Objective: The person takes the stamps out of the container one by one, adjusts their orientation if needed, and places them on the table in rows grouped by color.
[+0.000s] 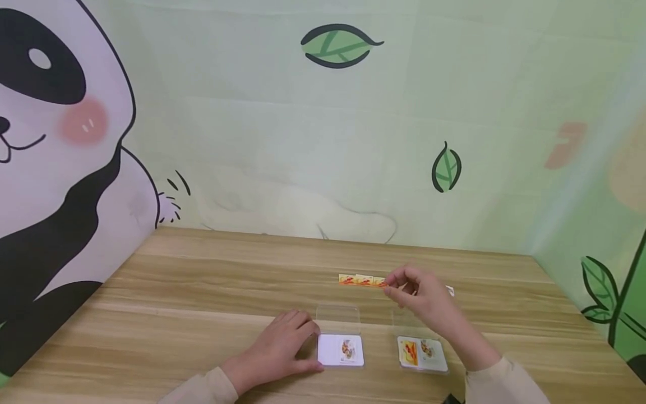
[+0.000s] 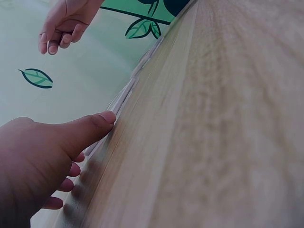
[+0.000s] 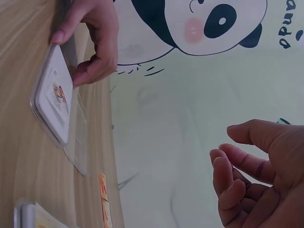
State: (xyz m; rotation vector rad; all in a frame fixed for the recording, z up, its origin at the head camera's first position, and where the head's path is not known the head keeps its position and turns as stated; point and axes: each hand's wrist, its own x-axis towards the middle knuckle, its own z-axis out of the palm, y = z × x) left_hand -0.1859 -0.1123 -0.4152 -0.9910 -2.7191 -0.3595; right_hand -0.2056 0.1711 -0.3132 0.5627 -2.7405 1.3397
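The left hand (image 1: 280, 349) gripped the left case (image 1: 341, 367) by its left edge, thumb and fingers at opposite corners; 1 printed piece (image 1: 348, 350) lay on the right half of its white insert (image 1: 329, 349). The right hand (image 1: 425, 294), loosely curled and apparently holding nothing, hung near the right end of the orange row (image 1: 356, 280) on the table (image 1: 227, 269); the right case (image 1: 440, 362) bore 2 printed pieces

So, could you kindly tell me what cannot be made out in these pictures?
Head view: the pale piece, partly hidden by the right hand.
Head view: the dark object, cut off by the bottom edge.
Head view: fine detail on the orange stamps, too small.
Right wrist view: the right case, cut off below.
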